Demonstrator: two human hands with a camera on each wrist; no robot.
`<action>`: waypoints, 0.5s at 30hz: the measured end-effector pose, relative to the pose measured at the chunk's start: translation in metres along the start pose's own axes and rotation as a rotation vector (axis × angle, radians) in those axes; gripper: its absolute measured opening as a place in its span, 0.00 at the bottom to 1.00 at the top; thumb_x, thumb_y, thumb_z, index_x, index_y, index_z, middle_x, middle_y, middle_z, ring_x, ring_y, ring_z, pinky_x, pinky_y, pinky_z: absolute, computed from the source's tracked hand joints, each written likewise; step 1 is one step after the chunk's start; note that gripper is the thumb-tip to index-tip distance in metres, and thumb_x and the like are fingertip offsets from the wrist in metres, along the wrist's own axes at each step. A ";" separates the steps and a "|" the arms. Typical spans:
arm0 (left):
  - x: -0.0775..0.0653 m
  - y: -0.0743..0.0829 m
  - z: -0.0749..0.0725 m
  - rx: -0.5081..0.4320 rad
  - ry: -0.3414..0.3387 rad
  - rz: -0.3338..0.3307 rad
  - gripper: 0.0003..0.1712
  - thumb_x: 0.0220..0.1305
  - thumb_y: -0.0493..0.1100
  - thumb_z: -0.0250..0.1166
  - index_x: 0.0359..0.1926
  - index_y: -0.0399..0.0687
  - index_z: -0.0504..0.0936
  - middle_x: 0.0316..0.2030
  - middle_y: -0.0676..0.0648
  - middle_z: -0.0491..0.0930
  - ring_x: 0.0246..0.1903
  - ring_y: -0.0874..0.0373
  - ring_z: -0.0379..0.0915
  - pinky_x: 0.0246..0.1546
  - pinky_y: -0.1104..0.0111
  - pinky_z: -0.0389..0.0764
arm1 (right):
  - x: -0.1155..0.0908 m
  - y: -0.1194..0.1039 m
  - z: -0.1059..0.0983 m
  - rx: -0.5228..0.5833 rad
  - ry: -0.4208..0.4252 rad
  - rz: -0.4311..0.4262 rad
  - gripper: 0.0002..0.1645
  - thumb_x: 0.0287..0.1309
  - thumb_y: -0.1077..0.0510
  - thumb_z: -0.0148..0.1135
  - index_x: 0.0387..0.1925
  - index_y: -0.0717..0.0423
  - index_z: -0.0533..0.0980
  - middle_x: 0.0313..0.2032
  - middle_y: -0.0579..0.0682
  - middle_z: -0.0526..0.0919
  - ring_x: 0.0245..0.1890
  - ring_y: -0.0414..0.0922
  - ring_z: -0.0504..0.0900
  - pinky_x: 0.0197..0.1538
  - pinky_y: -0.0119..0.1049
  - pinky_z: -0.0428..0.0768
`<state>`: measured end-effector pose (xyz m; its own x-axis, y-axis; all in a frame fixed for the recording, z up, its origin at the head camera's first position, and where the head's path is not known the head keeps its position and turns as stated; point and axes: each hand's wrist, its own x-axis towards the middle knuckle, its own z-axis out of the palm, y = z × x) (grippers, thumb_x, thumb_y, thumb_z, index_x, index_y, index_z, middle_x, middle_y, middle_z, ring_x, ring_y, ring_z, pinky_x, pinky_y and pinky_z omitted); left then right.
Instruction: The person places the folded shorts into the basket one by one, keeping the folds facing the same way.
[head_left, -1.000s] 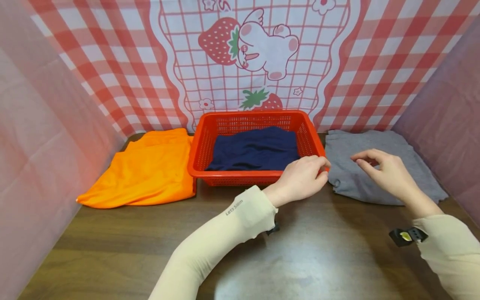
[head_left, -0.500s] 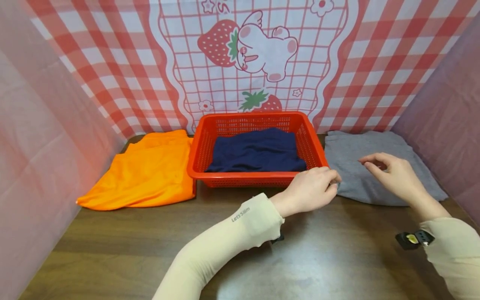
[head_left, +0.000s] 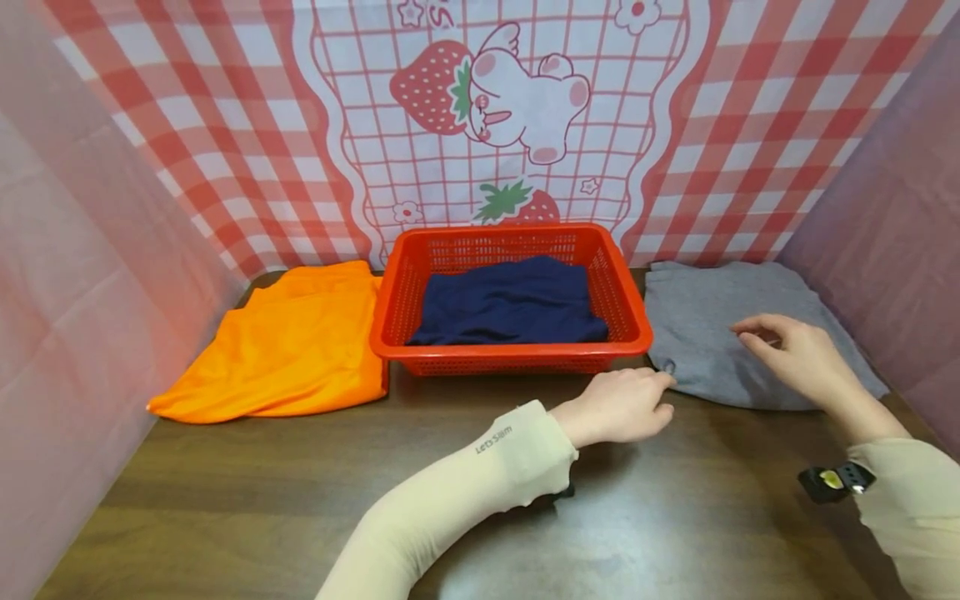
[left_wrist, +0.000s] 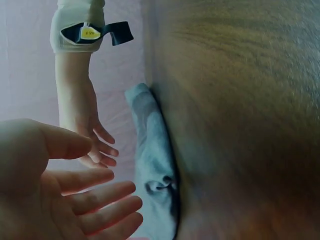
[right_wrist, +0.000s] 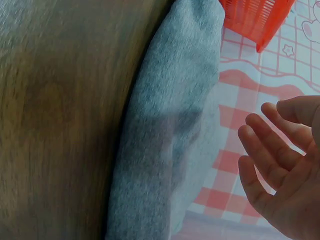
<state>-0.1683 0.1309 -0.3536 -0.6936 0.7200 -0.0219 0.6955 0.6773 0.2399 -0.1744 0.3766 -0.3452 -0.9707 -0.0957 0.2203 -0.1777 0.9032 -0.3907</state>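
Note:
Grey folded cloth lies flat at the right side of the table, a small twist of fabric at its near left corner. My left hand hovers just in front of that corner; in the left wrist view its fingers are loosely extended and hold nothing. Above the right part of the grey cloth is my right hand, its relaxed fingers apart from the fabric and empty. Between the two sides stands a red plastic basket with a folded navy cloth inside.
An orange folded cloth lies left of the basket. A red-and-white checked curtain hangs behind, with pale pink fabric walls on both sides. The brown wooden table extends toward me.
My left hand has moved from the basket's front right corner toward me and slightly right, its fingers straightening. My right hand has shifted slightly right and nearer to me. The cloths and basket stay put.

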 end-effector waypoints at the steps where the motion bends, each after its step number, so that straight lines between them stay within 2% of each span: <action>1: 0.001 0.000 0.001 -0.010 -0.006 -0.013 0.24 0.63 0.54 0.51 0.60 0.63 0.68 0.54 0.62 0.72 0.50 0.68 0.70 0.43 0.71 0.75 | 0.000 0.002 0.000 -0.005 0.007 0.001 0.18 0.64 0.53 0.49 0.46 0.61 0.76 0.42 0.65 0.78 0.37 0.59 0.76 0.29 0.41 0.72; 7: 0.009 0.000 0.010 -0.079 -0.043 -0.089 0.28 0.61 0.56 0.53 0.62 0.60 0.66 0.53 0.60 0.72 0.50 0.65 0.71 0.43 0.70 0.74 | 0.002 0.018 -0.001 -0.013 0.009 0.001 0.18 0.62 0.55 0.52 0.48 0.63 0.75 0.44 0.67 0.77 0.40 0.59 0.75 0.32 0.42 0.71; 9: 0.013 0.001 0.013 -0.107 -0.057 -0.121 0.29 0.60 0.57 0.54 0.62 0.59 0.65 0.54 0.59 0.71 0.50 0.65 0.70 0.44 0.71 0.74 | 0.002 0.024 -0.001 -0.011 -0.008 0.006 0.19 0.61 0.55 0.52 0.48 0.65 0.74 0.44 0.68 0.77 0.37 0.42 0.77 0.32 0.40 0.70; 11: 0.014 0.002 0.016 -0.136 -0.068 -0.155 0.30 0.59 0.58 0.55 0.61 0.57 0.65 0.54 0.58 0.71 0.50 0.65 0.70 0.44 0.72 0.73 | 0.001 0.030 0.000 -0.009 -0.020 0.019 0.20 0.61 0.55 0.52 0.48 0.66 0.73 0.42 0.68 0.77 0.33 0.24 0.70 0.32 0.36 0.69; 12: 0.015 0.002 0.017 -0.149 -0.071 -0.170 0.30 0.59 0.58 0.55 0.61 0.56 0.66 0.54 0.58 0.71 0.50 0.64 0.70 0.45 0.73 0.72 | 0.001 0.034 0.000 -0.003 -0.031 0.022 0.20 0.61 0.56 0.52 0.48 0.68 0.72 0.42 0.70 0.77 0.33 0.21 0.67 0.31 0.34 0.69; 14: 0.017 0.003 0.019 -0.168 -0.072 -0.194 0.29 0.58 0.58 0.56 0.58 0.53 0.67 0.52 0.57 0.71 0.49 0.64 0.71 0.46 0.74 0.72 | 0.000 0.040 0.001 0.001 -0.052 0.037 0.21 0.61 0.56 0.52 0.48 0.70 0.71 0.42 0.72 0.76 0.31 0.23 0.71 0.30 0.31 0.68; 15: 0.017 0.003 0.021 -0.180 -0.074 -0.204 0.28 0.58 0.57 0.56 0.57 0.51 0.68 0.52 0.56 0.72 0.49 0.64 0.71 0.46 0.74 0.71 | -0.001 0.042 0.001 0.005 -0.059 0.042 0.21 0.61 0.57 0.52 0.48 0.72 0.70 0.42 0.73 0.75 0.32 0.31 0.76 0.29 0.30 0.68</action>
<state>-0.1741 0.1482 -0.3732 -0.7954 0.5855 -0.1569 0.4940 0.7762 0.3917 -0.1815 0.4145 -0.3624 -0.9851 -0.0823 0.1509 -0.1373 0.9050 -0.4026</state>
